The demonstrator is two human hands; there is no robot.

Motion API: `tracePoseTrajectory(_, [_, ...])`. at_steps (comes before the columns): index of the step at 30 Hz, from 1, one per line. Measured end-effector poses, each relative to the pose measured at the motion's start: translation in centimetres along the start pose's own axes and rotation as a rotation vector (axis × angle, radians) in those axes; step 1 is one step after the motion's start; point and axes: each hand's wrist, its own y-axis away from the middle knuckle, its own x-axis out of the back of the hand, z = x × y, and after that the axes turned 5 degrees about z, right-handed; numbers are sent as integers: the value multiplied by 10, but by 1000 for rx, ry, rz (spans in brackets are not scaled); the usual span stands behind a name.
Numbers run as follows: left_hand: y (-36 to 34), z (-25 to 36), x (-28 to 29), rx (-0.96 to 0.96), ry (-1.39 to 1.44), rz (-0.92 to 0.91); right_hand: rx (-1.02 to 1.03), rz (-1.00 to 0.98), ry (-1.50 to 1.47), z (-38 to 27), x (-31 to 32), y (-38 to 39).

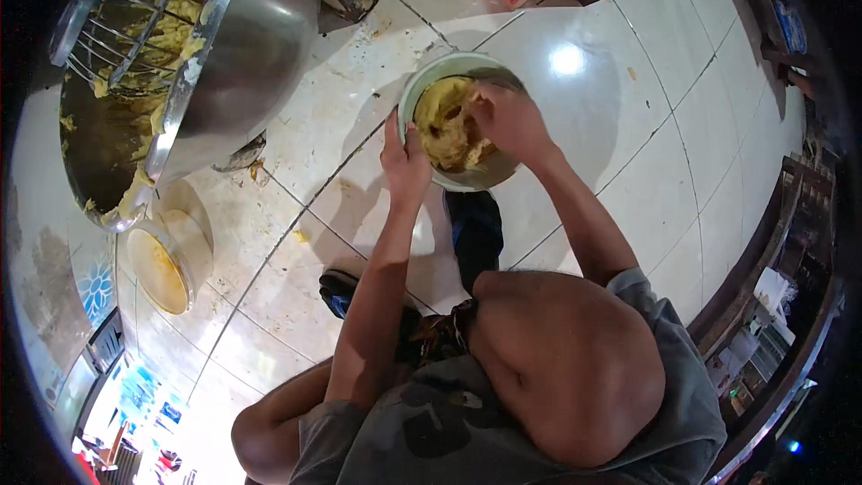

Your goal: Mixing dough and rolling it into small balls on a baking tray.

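While left fingers (392, 129) grip the bowl (456, 183), right fingers (482, 108) apparently curl inside.

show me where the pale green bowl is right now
In the head view, the pale green bowl is just above centre, with the left hand gripping its left edge and the right hand over its right side.

Single head-worn fisheye view faces steeply downward past the wearer's bare knee (584, 359); round pale-green bowl (462, 183), close range, near centre.
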Motion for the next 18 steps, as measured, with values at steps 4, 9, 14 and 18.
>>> tracePoseTrajectory(4, [-1,-3,-11,12,27,-99,201,67,-10,5,-44,-17])
tracePoseTrajectory(9, [0,-8,-9,-5,-76,111,533,-263,244,-11,-13,31])
tracePoseTrajectory(14, [-1,-3,-12,-68,-127,-31,360,-380,191,18,13,17])
tracePoseTrajectory(18, [-1,11,-12,-75,-108,-92,265,-139,151,16,-12,-8])
